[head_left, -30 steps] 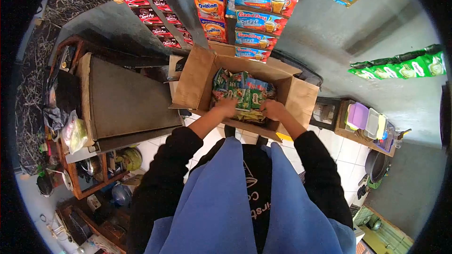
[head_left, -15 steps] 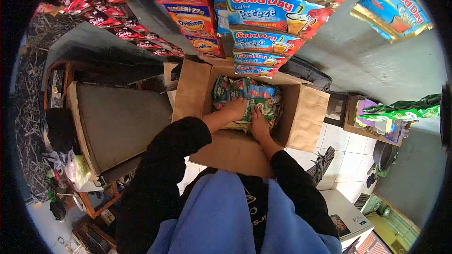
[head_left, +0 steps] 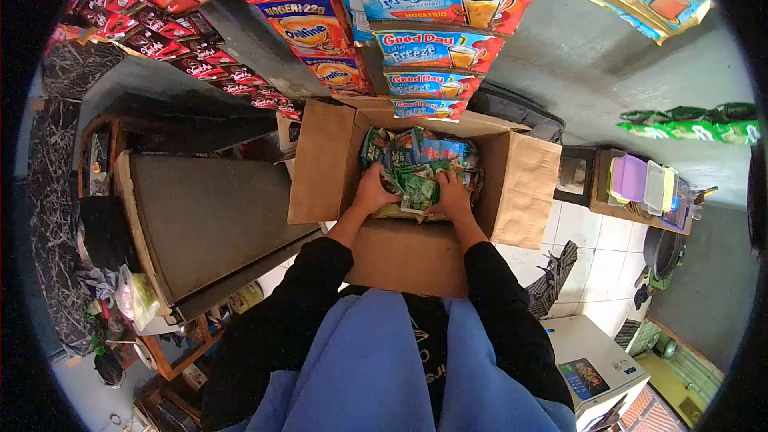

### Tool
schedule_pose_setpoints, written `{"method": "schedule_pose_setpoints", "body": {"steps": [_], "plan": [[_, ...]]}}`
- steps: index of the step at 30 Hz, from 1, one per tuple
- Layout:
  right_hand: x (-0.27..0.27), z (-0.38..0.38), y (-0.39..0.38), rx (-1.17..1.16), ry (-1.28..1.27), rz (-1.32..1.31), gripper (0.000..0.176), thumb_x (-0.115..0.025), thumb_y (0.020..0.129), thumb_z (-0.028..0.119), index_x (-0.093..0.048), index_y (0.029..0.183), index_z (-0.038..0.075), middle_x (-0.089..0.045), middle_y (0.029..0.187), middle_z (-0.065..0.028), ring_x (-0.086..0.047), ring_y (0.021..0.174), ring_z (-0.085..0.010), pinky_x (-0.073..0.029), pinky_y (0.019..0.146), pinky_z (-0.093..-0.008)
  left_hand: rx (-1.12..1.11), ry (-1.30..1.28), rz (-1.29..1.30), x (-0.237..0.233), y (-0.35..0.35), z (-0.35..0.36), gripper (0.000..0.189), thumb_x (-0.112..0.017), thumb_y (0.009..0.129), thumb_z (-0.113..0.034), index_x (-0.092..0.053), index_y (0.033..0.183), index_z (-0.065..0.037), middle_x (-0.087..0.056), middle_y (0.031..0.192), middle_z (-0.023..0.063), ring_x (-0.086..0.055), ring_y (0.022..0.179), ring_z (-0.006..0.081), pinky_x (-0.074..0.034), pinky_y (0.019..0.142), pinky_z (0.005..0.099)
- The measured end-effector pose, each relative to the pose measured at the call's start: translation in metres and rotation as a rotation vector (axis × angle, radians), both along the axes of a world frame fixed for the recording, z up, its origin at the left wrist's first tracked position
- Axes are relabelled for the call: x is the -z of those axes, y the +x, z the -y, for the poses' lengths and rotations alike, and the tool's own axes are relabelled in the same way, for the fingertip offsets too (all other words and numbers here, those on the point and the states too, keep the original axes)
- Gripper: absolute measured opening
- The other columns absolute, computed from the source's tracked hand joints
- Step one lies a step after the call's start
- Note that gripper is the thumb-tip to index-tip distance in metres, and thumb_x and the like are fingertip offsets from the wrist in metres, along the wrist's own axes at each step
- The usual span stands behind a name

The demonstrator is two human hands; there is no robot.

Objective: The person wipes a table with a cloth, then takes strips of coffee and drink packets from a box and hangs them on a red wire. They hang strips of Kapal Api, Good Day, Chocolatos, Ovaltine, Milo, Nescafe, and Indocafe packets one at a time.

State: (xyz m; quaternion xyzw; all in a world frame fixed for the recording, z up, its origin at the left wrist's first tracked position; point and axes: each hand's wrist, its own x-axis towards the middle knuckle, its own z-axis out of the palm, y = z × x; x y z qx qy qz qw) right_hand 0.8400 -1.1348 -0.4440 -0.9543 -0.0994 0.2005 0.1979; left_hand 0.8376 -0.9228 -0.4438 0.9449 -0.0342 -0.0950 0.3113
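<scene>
An open cardboard box (head_left: 408,252) stands in front of me with its flaps folded out. Packed inside are colourful sachets, with a green sachet pack (head_left: 418,189) on top. My left hand (head_left: 373,190) is at the left end of the green pack, its fingers curved round that edge. At the right end, my right hand (head_left: 451,194) rests with thumb and fingers on the same pack. Both hands are inside the box, and the green pack lies between them.
Strips of hanging sachets (head_left: 432,48) come down above the box. A brown board (head_left: 212,220) lies to the left. Plastic containers (head_left: 640,184) sit on a wooden shelf at right, above a white appliance (head_left: 596,360). Tiled floor (head_left: 588,260) shows at the right.
My left hand has moved left, away from the middle of the sachets, and my right hand a little right. The hands are now further apart, and the camera view has shifted slightly.
</scene>
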Motion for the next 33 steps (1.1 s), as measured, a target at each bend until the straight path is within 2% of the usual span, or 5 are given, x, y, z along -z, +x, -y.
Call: {"method": "schedule_pose_setpoints", "body": {"steps": [6,12,24,27,33], "plan": [[0.028,0.014,-0.015,0.043,0.152,0.050,0.086,-0.083,0.044,0.023,-0.040,0.117,0.006,-0.037,0.118,-0.0155,-0.040,0.109,-0.0320,-0.041,0.083,-0.0409,-0.267,-0.414,-0.278,-0.036,-0.021,-0.009,0.063,-0.075,0.055,-0.015,-0.033,0.101,-0.004,-0.050,0.104,0.0153,-0.050,0.093,0.0289,-0.041,0.077,0.0375],[0.088,0.062,-0.012,1.072,1.071,-0.343,0.057,-0.055,0.071,0.010,-0.033,0.123,0.001,-0.053,0.071,-0.0102,-0.052,0.073,-0.0193,-0.040,0.059,-0.0308,-0.360,-0.859,0.423,-0.032,-0.023,-0.030,0.049,-0.067,0.065,-0.002,-0.030,0.098,-0.006,-0.046,0.090,0.0092,-0.045,0.107,0.0268,-0.036,0.085,0.0391],[0.030,0.020,-0.008,0.723,-0.255,-0.262,0.045,-0.054,0.076,0.026,-0.040,0.112,0.004,-0.044,0.106,-0.0179,-0.050,0.096,-0.0295,-0.043,0.081,-0.0417,-0.315,-1.407,0.724,-0.156,0.007,-0.066,0.051,-0.063,0.073,-0.033,-0.038,0.110,-0.007,-0.038,0.074,0.0014,-0.048,0.072,0.0183,-0.040,0.082,0.0406],[0.025,0.011,0.014,0.460,-0.298,-0.036,0.046,-0.054,0.077,0.023,-0.037,0.115,0.005,-0.038,0.113,-0.0135,-0.042,0.105,-0.0310,-0.039,0.085,-0.0431,-0.242,-1.211,0.736,-0.168,0.009,-0.077,0.071,-0.068,0.063,-0.050,-0.038,0.110,-0.005,-0.039,0.071,0.0000,-0.041,0.060,0.0098,-0.038,0.058,0.0255],[0.079,0.009,0.074,0.110,-0.105,0.494,0.051,-0.061,0.073,0.031,-0.039,0.115,0.011,-0.042,0.110,-0.0103,-0.040,0.106,-0.0280,-0.034,0.087,-0.0471,-0.301,-0.927,0.536,-0.191,-0.009,-0.062,0.061,-0.058,0.071,-0.048,-0.038,0.111,-0.006,-0.041,0.078,-0.0016,-0.041,0.067,0.0069,-0.035,0.060,0.0215]]}}
